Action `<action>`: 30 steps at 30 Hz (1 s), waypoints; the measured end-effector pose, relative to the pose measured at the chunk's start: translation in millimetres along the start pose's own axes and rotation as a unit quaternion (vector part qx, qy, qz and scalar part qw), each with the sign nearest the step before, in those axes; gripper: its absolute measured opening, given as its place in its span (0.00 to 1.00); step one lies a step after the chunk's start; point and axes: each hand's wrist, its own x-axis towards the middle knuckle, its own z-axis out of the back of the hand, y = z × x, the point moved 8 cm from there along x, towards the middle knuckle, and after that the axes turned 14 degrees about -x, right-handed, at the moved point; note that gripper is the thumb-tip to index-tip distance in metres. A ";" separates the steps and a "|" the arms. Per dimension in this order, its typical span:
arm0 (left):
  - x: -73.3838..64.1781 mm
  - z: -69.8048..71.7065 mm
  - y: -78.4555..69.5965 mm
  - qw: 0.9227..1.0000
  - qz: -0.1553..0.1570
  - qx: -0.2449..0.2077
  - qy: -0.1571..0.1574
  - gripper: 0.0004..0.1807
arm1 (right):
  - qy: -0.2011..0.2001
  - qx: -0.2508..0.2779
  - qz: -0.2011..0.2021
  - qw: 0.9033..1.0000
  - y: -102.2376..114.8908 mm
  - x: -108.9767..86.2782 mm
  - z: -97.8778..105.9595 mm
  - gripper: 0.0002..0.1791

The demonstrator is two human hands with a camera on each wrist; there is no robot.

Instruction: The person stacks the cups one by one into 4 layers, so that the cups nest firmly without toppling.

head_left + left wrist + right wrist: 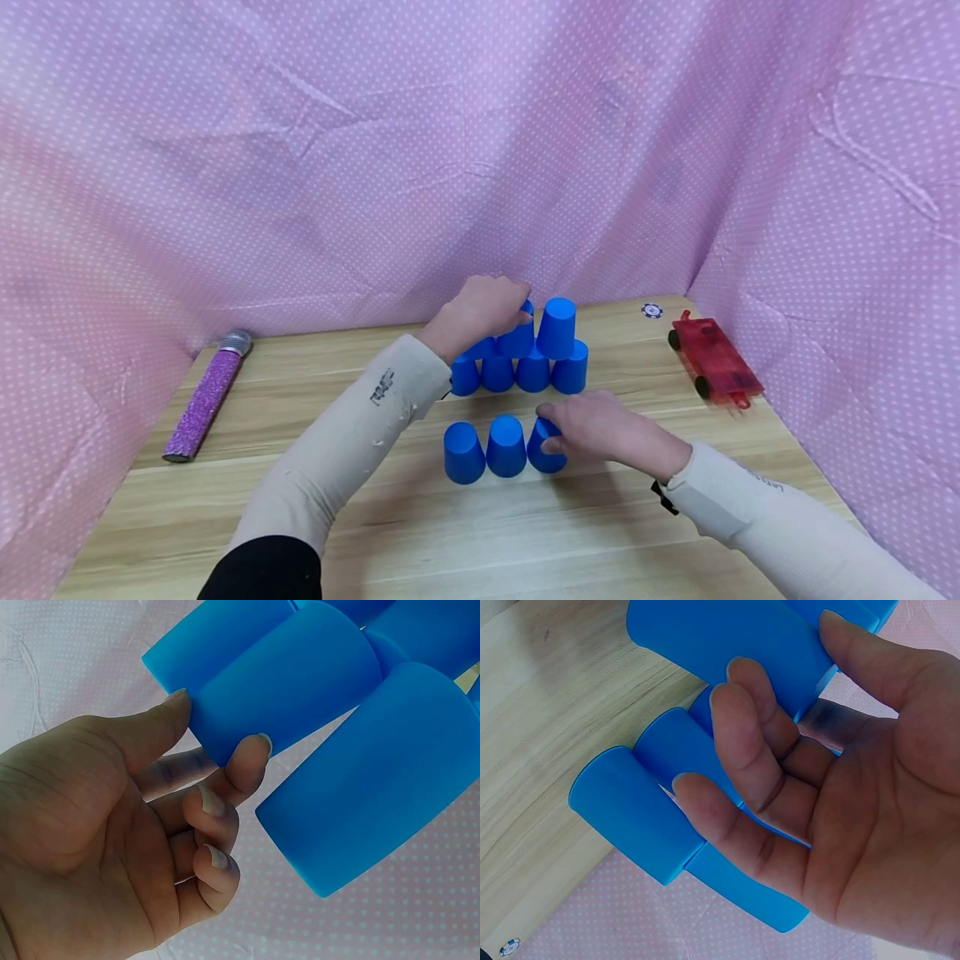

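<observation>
And it's the left wrist view that reveals what the head view covers: the left hand (483, 307), half closed, thumb and fingers pinching the narrow top of the middle cup (289, 679) in the raised tier, three blue cups across a lower row (533, 372) of four. Nearer the person, the right hand (592, 425) grips the right-end cup (542, 458) of a row of three on the worktop (420, 542); its wrist camera gives us the palm side, thumb on one flank, fingers bent around. That camera also catches the poker chip (510, 947), but only the head view finds the purple microphone (208, 398), far left.
</observation>
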 end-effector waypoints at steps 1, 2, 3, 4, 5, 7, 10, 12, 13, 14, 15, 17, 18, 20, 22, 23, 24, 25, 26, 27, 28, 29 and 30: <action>0.3 -0.2 0.1 1.000 0.000 0.000 0.000 0.21 | 0.000 0.000 0.000 1.000 0.0 0.0 0.0 0.19; 0.7 -0.3 0.2 1.000 0.001 0.000 -0.001 0.21 | -0.001 0.000 0.000 1.000 0.0 0.0 0.1 0.20; 1.1 -0.5 0.3 1.000 0.001 0.001 -0.001 0.21 | -0.001 0.000 0.000 1.000 0.0 0.0 0.1 0.20; 1.6 -0.7 0.5 1.000 0.001 0.000 -0.002 0.21 | -0.001 0.001 0.001 1.000 0.0 0.0 0.2 0.20; 2.0 -0.9 0.6 1.000 0.001 -0.001 -0.002 0.21 | 0.000 0.001 0.001 1.000 0.1 -0.1 0.1 0.20; 2.5 -0.9 0.6 1.000 0.001 -0.001 -0.003 0.21 | 0.000 0.001 0.000 1.000 0.1 -0.2 0.1 0.21; 3.0 -1.1 0.4 1.000 0.001 -0.002 -0.002 0.21 | 0.000 -0.001 0.000 1.000 0.0 -0.2 0.0 0.21; 2.8 -0.6 0.4 1.000 0.002 -0.002 -0.003 0.20 | 0.000 -0.002 0.000 1.000 -0.1 -0.1 -0.1 0.21; 2.7 -0.4 0.3 1.000 0.002 -0.002 -0.004 0.20 | 0.000 -0.003 0.001 1.000 -0.1 -0.1 -0.1 0.21; 2.6 -0.1 0.3 1.000 0.003 -0.002 -0.004 0.21 | 0.000 -0.004 0.002 1.000 -0.1 0.0 0.0 0.21; 2.5 0.1 0.2 1.000 0.003 -0.002 -0.005 0.21 | 0.000 -0.004 0.002 1.000 -0.2 0.0 0.1 0.21; 2.0 0.8 0.4 1.000 0.003 0.000 -0.006 0.21 | 0.000 -0.004 0.003 1.000 -0.2 0.3 0.2 0.21; 1.9 1.0 0.5 1.000 0.003 0.000 -0.006 0.21 | 0.000 -0.004 0.003 1.000 -0.2 0.4 0.2 0.21; 1.9 1.0 0.9 1.000 0.002 -0.002 -0.006 0.21 | 0.000 -0.004 0.004 1.000 -0.2 0.6 0.2 0.22; 2.2 0.7 1.5 1.000 0.002 -0.003 -0.005 0.21 | 0.000 -0.004 0.003 1.000 -0.3 0.7 0.1 0.22; 2.4 0.6 1.8 1.000 0.002 -0.004 -0.005 0.20 | 0.001 -0.004 0.003 1.000 -0.4 0.7 0.0 0.21; 2.6 0.5 2.1 1.000 0.001 -0.005 -0.006 0.20 | 0.000 -0.004 0.003 1.000 -0.4 0.8 -0.1 0.21; 2.7 0.5 2.3 1.000 0.001 -0.006 -0.006 0.20 | 0.000 -0.004 0.002 1.000 -0.4 0.8 -0.1 0.21; 2.9 0.5 2.6 1.000 0.002 -0.006 -0.006 0.20 | 0.000 -0.004 0.002 1.000 -0.4 0.7 0.0 0.21; 3.0 0.5 2.8 1.000 0.002 -0.006 -0.006 0.20 | -0.001 -0.004 0.002 1.000 -0.4 0.7 0.0 0.21; 3.1 0.6 2.8 1.000 0.001 -0.005 -0.006 0.20 | -0.001 -0.003 0.001 1.000 -0.4 0.6 0.0 0.21; 3.1 0.6 2.8 1.000 0.001 -0.005 -0.006 0.20 | -0.001 -0.001 0.001 1.000 -0.4 0.5 -0.1 0.21; 3.1 0.7 2.7 1.000 0.002 -0.005 -0.006 0.20 | -0.001 0.000 0.001 1.000 -0.4 0.4 -0.2 0.21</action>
